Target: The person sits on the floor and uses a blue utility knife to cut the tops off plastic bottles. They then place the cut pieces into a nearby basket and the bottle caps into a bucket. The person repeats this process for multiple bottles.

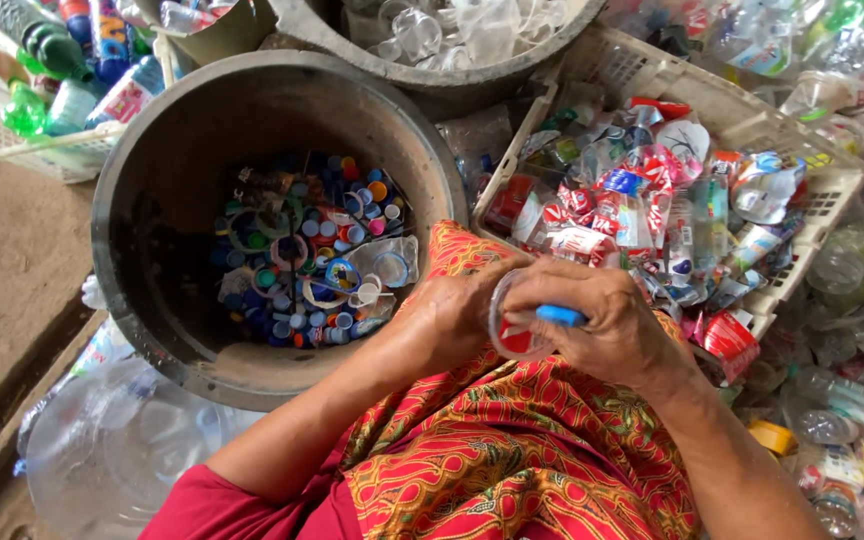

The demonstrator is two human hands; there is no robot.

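Observation:
My left hand (447,312) grips a clear plastic cup (512,330) with a red patch, held on its side over my lap. My right hand (607,320) closes around a blue-handled tool (560,315) and presses it against the cup's rim. Both hands meet above my red and orange patterned skirt (512,450). Just left of my hands stands a big dark round tub (152,200) with several bottle caps and plastic rings (302,260) at its bottom.
A cream plastic basket (832,190) of torn labels and wrappers sits to the right. Crushed clear bottles (852,400) pile at the far right. Another tub of clear cups (452,30) stands above, a basket of bottles (52,70) top left, a clear bag (112,440) bottom left.

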